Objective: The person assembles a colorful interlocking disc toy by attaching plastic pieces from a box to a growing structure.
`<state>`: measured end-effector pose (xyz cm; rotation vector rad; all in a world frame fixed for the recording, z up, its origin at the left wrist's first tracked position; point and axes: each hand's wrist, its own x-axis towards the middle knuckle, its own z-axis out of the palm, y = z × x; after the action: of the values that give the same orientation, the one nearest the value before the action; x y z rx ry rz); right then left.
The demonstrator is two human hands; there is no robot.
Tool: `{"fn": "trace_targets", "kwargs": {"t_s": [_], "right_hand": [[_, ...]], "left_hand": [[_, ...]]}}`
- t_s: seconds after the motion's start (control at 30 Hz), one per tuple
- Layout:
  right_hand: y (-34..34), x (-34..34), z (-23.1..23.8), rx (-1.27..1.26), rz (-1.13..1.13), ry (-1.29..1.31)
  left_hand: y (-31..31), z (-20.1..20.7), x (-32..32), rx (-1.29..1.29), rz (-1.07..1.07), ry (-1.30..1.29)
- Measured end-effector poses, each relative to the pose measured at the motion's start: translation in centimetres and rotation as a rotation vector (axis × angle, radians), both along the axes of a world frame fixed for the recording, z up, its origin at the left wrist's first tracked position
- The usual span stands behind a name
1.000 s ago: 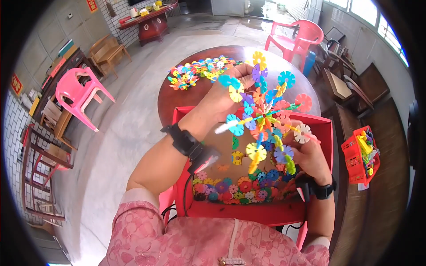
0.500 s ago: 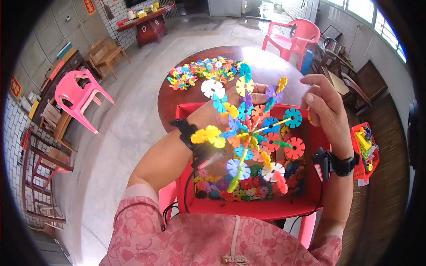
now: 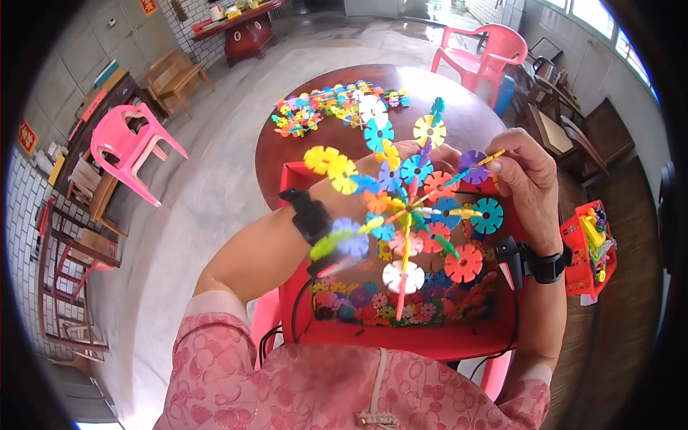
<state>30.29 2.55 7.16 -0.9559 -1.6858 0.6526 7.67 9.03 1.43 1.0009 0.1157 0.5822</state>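
A many-armed wheel of interlocking notched plastic discs (image 3: 408, 208) is held up in front of me, its multicoloured arms spreading from a centre. My left hand (image 3: 407, 150) reaches behind it, fingers partly hidden by discs and curled at its far side; the grip itself is mostly covered. My right hand (image 3: 529, 175) pinches a yellow disc, seen edge-on, between thumb and fingers; a purple disc (image 3: 472, 166) adjoins it on the same arm. Under the wheel, a red box (image 3: 430, 338) holds many loose discs of the same kind.
On the round brown table (image 3: 287, 161) lies a built piece of linked discs (image 3: 322, 107). A red basket (image 3: 577, 258) of plastic toys is at right. Pink chairs stand at left (image 3: 129, 147) and far right (image 3: 494, 50). Black cables hang by the box.
The disc wheel has turned clockwise in my left hand, its white-tipped and yellow arms swinging upward. My right hand, earlier apart from it with fingers loose, now pinches the yellow end disc.
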Motion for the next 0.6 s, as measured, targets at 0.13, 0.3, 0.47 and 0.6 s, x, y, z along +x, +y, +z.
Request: {"fn": "trace_targets", "kwargs": {"t_s": [0.13,0.3,0.47,0.6], "right_hand": [[0.4,1.7,-0.7,0.031,-0.099,0.062],[0.2,3.1,-2.1,0.08,-0.222,0.003],[-0.4,3.4,-3.0,0.108,-0.311,0.046],[-0.7,3.7,-3.8,0.147,-0.278,0.036]], "left_hand": [[0.2,0.5,0.9,0.003,0.217,0.057],[1.7,1.3,2.0,-0.301,-0.075,-0.118],[1.3,1.9,2.2,-0.203,-0.035,0.049],[1.2,1.9,2.2,-0.097,-0.014,0.063]]}}
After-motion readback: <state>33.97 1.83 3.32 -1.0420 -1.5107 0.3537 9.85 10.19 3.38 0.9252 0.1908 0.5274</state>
